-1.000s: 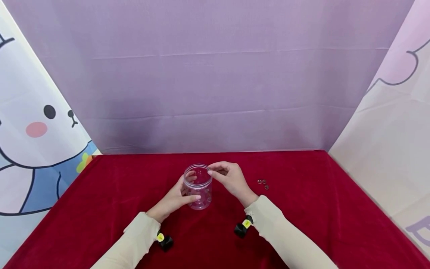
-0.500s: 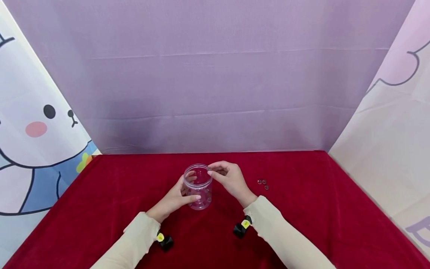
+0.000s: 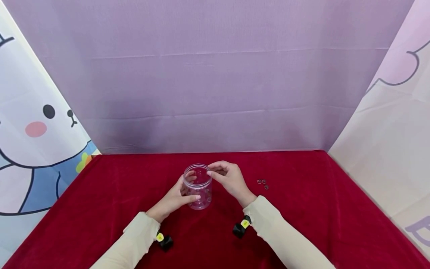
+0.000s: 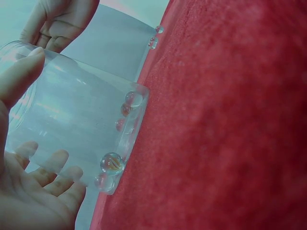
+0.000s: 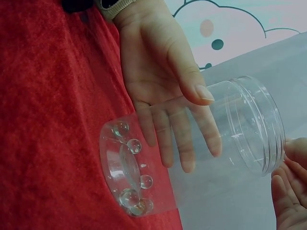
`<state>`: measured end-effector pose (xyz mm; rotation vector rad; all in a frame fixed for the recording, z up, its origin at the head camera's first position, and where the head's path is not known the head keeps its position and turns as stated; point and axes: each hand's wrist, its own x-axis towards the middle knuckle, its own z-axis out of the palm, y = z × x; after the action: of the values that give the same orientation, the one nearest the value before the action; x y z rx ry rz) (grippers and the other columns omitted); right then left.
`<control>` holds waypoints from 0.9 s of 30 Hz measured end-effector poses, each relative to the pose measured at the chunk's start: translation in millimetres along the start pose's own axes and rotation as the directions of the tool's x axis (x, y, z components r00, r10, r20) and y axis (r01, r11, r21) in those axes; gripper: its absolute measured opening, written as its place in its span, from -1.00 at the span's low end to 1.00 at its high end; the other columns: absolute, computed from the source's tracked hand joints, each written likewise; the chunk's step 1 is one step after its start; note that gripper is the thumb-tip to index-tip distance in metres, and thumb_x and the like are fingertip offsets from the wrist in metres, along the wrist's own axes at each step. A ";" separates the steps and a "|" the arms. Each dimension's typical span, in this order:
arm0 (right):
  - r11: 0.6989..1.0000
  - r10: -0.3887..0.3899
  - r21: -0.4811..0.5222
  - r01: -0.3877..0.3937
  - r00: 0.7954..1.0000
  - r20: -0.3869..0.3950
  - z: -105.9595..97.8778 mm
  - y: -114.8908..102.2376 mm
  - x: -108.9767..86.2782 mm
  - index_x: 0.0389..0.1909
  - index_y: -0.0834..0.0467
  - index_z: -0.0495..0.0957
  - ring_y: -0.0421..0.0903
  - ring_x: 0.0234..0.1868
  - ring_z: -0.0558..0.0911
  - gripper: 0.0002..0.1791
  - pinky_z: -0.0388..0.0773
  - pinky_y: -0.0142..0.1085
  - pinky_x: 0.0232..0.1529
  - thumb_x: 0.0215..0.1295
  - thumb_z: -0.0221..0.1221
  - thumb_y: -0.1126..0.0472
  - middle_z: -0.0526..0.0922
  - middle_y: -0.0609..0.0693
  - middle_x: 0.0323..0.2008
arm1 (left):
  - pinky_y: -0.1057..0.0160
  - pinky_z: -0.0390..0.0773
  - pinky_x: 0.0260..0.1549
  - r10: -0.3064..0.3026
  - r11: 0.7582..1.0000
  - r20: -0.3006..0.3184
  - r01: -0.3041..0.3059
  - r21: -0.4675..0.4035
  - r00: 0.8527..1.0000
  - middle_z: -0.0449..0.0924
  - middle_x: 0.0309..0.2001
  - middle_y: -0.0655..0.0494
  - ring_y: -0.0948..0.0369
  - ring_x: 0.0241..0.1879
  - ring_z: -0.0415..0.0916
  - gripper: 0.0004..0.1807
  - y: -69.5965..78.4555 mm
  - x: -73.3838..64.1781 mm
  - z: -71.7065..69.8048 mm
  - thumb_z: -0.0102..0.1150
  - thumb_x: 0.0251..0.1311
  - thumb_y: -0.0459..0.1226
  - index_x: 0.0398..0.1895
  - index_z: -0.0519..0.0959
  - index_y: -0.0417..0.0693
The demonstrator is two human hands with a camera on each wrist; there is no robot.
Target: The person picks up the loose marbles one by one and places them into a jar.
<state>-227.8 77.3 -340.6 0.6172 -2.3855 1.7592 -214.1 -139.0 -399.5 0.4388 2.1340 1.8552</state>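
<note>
Red cloth (image 3: 295, 224): three loose marbles (image 3: 259, 182) lie off rightward.
Clear jar (image 3: 204, 192): mid-cloth, inner marbles (image 5: 129, 197) at its bottom.
Left hand (image 3: 173, 200): grips its side.
Right hand (image 3: 233, 181): at the rim (image 3: 199, 186); pinching or merely touching, can't tell.
Change: practically none; three remain outside.

From the head, we look forward and down, far enough back to take in the far edge of the red cloth (image 3: 309, 194), with the jar (image 3: 199, 189) below centre. From each wrist, we view the jar close by and tilted, the cloth filling the left wrist frame's right side and the right wrist frame's left; both share the marbles (image 4: 112, 164) at its base.
</note>
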 end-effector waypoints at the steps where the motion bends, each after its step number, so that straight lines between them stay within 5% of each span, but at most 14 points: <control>1: 1.000 0.002 0.002 -0.001 1.000 0.000 0.0 0.1 -0.2 -0.15 0.20 0.64 -0.04 -0.25 0.65 -0.77 0.58 -0.39 -0.20 0.17 0.29 0.24 0.70 0.09 -0.23 | -0.16 0.10 0.29 0.001 1.000 0.002 -0.001 0.000 1.000 0.09 0.40 -0.02 -0.01 0.39 0.04 -0.12 -0.3 -0.1 0.0 0.26 0.15 -0.26 0.44 -0.05 0.17; 15: 0.999 0.029 0.018 -0.029 1.000 -0.008 -3.8 3.2 -3.2 -0.12 0.27 0.63 0.03 -0.18 0.65 -0.74 0.59 -0.35 -0.13 0.17 0.28 0.28 0.69 0.15 -0.19 | -0.18 0.08 0.29 0.006 1.000 0.002 -0.006 0.001 1.000 0.09 0.41 -0.03 -0.03 0.39 0.03 -0.08 -1.8 0.1 -1.2 0.29 0.13 -0.22 0.46 -0.07 0.12; 27: 0.997 0.067 -0.025 -0.067 0.997 -0.026 -22.1 -25.2 -22.8 -0.13 0.35 0.60 0.07 -0.20 0.64 -0.78 0.55 -0.43 -0.19 0.20 0.23 0.36 0.67 0.22 -0.23 | -0.17 0.10 0.29 0.012 1.000 0.006 -0.012 -0.001 1.000 0.07 0.41 -0.07 -0.05 0.40 0.01 -0.07 0.0 -1.8 0.7 0.30 0.12 -0.23 0.45 -0.07 0.10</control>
<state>-200.5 97.6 -318.6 0.5144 -2.4351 1.7486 -212.2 -139.1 -399.6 0.4574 2.1304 1.8589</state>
